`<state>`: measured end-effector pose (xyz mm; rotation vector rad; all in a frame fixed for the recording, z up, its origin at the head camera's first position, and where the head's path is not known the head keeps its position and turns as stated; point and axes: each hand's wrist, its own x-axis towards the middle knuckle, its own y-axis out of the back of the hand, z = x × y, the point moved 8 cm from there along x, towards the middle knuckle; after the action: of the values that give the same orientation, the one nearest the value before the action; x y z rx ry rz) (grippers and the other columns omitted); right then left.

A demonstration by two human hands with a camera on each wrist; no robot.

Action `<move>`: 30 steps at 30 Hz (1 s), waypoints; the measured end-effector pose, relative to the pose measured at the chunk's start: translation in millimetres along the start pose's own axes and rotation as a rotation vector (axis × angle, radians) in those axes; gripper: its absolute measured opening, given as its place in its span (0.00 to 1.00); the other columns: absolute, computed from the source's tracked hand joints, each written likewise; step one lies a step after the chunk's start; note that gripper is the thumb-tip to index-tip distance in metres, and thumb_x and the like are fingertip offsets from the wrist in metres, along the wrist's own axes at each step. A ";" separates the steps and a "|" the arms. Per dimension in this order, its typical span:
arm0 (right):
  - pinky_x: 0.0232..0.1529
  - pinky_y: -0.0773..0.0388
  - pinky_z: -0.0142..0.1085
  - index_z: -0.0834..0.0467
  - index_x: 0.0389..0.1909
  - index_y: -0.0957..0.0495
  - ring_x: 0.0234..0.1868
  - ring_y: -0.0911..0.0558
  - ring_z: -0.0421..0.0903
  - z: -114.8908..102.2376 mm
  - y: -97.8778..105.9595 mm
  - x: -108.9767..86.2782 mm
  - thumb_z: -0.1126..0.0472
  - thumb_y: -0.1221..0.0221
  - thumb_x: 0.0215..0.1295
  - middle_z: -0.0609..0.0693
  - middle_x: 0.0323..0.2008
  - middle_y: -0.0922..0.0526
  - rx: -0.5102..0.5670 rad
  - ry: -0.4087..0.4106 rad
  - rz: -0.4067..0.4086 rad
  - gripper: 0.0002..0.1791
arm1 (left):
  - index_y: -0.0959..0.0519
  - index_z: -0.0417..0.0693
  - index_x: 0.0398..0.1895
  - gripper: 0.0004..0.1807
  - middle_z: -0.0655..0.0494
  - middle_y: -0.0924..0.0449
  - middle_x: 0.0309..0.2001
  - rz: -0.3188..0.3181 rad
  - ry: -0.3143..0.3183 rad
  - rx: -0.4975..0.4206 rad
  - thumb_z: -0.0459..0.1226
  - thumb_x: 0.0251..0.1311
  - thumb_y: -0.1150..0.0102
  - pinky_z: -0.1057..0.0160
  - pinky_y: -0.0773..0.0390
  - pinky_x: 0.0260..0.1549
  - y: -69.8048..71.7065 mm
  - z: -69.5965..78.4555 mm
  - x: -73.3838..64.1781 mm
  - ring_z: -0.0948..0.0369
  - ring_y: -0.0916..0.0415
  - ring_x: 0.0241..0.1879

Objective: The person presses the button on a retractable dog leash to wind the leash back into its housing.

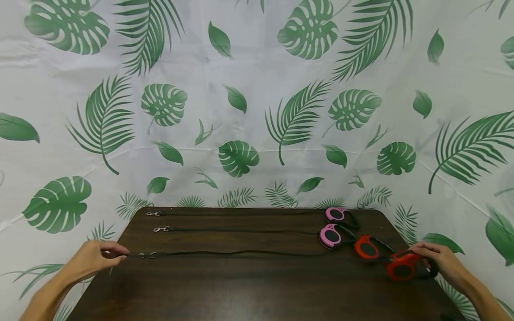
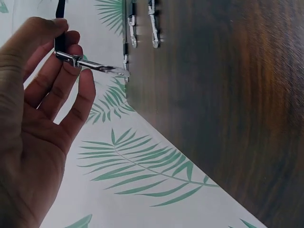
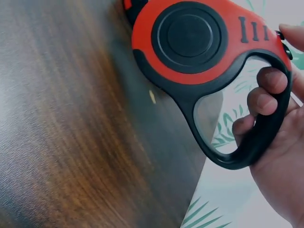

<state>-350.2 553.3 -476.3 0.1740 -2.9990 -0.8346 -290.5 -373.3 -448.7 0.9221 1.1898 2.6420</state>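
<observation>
the left hand point(image 1: 94, 258) pinches a black strap point(image 2: 60, 9). the right hand point(image 1: 439, 259) grasps a red reel point(image 3: 190, 35) by its handle point(image 3: 264, 140).

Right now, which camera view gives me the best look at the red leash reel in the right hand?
The right wrist view: the red leash reel is large there, with the right hand's fingers curled round its black handle. The head view shows it smaller and blurred; the left wrist view doesn't show it.
</observation>
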 end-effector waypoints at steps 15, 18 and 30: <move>0.32 0.48 0.49 0.54 0.43 0.15 0.28 0.46 0.58 -9.0 8.1 4.1 0.67 0.63 0.87 0.50 0.24 0.32 0.448 0.106 -0.143 0.25 | 0.10 0.49 0.34 0.11 0.66 0.11 0.32 0.002 0.105 -0.081 0.24 0.55 0.27 0.76 0.21 0.29 5.3 0.5 10.1 0.75 0.19 0.31; 0.33 0.48 0.49 0.54 0.44 0.15 0.28 0.46 0.58 -12.5 7.6 3.3 0.68 0.64 0.86 0.48 0.25 0.29 0.467 0.125 -0.176 0.26 | 0.10 0.47 0.35 0.08 0.68 0.12 0.30 -0.007 0.140 -0.078 0.25 0.57 0.27 0.73 0.23 0.25 5.8 -2.4 9.1 0.73 0.21 0.27; 0.34 0.51 0.47 0.58 0.42 0.14 0.29 0.46 0.57 -23.1 3.8 4.7 0.71 0.63 0.85 0.54 0.25 0.35 0.536 0.174 -0.143 0.26 | 0.10 0.45 0.36 0.07 0.67 0.12 0.33 0.022 0.184 -0.059 0.26 0.57 0.26 0.75 0.20 0.30 10.0 -7.7 5.3 0.75 0.20 0.33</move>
<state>-354.0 544.2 -454.6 0.4460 -2.9877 0.0058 -297.7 -383.5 -442.9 0.6990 1.1358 2.8148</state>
